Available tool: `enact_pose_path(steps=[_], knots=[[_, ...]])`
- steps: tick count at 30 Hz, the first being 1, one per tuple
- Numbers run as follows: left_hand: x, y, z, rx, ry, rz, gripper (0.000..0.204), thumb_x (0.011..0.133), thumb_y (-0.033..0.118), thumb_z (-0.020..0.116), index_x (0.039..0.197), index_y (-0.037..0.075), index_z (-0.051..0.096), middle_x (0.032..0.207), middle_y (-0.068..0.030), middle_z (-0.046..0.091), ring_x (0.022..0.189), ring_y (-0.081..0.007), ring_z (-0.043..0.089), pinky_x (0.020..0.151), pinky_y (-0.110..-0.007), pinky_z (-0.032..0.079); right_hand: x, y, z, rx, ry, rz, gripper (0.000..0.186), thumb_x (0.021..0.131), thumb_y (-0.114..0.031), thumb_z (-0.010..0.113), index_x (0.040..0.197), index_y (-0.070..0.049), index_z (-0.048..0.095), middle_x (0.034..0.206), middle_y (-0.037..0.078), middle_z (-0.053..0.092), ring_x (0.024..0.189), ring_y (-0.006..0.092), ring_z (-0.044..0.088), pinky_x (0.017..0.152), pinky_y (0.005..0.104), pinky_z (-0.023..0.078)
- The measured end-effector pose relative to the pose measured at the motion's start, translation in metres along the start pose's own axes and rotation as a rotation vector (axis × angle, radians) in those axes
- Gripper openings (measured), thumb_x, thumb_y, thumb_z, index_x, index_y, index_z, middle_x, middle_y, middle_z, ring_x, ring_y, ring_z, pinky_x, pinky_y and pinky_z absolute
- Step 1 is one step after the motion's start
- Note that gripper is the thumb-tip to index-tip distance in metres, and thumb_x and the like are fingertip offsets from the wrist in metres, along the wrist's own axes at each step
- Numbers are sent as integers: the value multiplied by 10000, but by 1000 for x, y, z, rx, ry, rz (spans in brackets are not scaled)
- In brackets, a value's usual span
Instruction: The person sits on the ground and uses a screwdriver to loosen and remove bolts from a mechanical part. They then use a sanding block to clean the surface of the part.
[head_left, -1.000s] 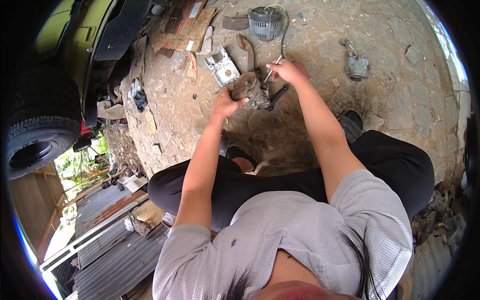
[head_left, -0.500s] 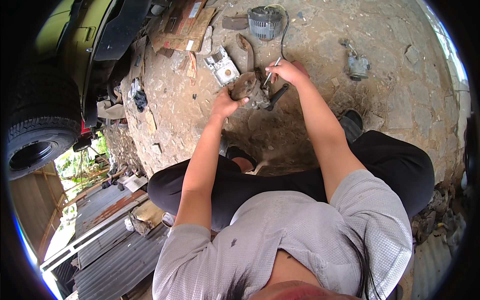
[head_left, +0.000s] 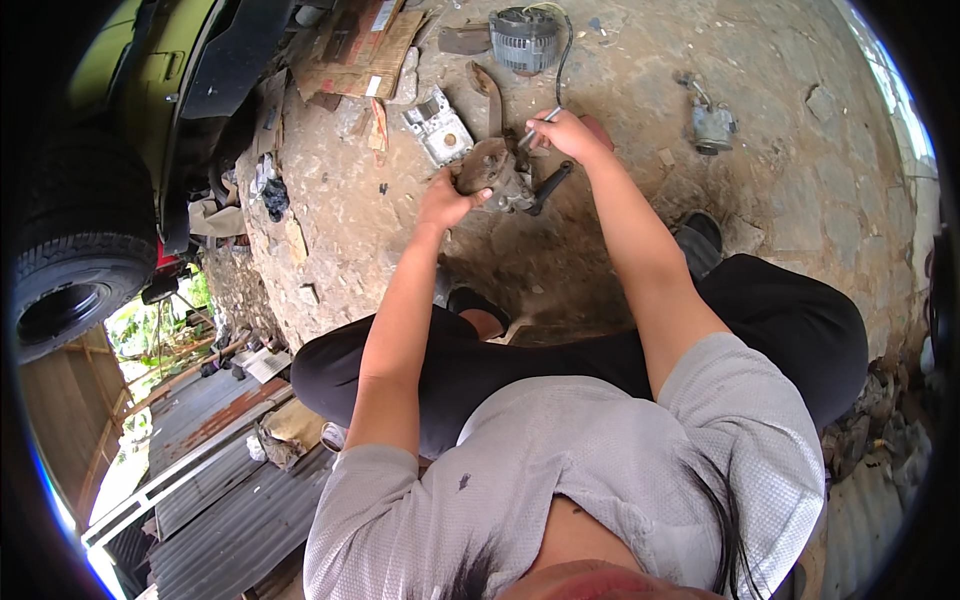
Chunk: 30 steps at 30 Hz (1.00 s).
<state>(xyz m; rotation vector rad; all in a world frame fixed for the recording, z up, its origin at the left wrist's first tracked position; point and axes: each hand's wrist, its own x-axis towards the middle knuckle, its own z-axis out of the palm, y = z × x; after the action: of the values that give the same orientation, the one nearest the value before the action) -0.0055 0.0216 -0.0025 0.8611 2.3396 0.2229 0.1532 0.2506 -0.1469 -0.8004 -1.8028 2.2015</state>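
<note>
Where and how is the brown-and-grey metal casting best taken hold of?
Probably by the rounded brown left end of the metal casting, coming from the left, as the left hand does: it looks broad there, while a black arm juts out on the right, where the right hand also holds a slim rod.

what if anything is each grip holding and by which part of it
The left grip holds the grimy metal housing by its left side; the right grip pinches the slim metal rod around its middle.
</note>
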Motion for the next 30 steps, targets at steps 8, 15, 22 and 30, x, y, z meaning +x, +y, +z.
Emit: enact_pose_path(steps=[8, 15, 22, 30], knots=[[-1, -11, 4, 30, 6, -30, 977, 723, 515, 948, 1447, -7, 553, 1361, -206, 696, 1301, -347, 646, 1097, -404, 499, -16, -14, 4, -38, -90, 49, 272, 1054, -264, 667, 1082, -2, 734, 857, 69, 780, 774, 150, 678, 776, 326, 532], [4, -16, 5, 4, -5, -19, 986, 724, 528, 941, 1450, -10, 547, 1362, -217, 693, 1301, -358, 644, 1105, -413, 494, -15, -11, 1, -15, -137, 39, 237, 1040, -262, 679, 1108, -47, 750, 895, 60, 796, 837, 157, 679, 780, 329, 530], [5, -13, 5, 43, 13, -9, 967, 730, 524, 937, 1452, 8, 553, 1375, -217, 685, 1314, -360, 634, 1111, -415, 492, -13, -18, -5, -126, -174, 85, 236, 1029, -244, 674, 1124, -45, 758, 942, 81, 811, 855, 167, 701, 813, 328, 531], [4, -5, -1, 65, 14, 44, 1042, 725, 584, 925, 1428, -75, 529, 1359, -276, 673, 1305, -393, 638, 1101, -430, 503, -5, 10, -6, -7, -6, -81, 208, 1038, -227, 632, 1087, -76, 766, 955, 44, 802, 874, 126, 660, 778, 317, 497]])
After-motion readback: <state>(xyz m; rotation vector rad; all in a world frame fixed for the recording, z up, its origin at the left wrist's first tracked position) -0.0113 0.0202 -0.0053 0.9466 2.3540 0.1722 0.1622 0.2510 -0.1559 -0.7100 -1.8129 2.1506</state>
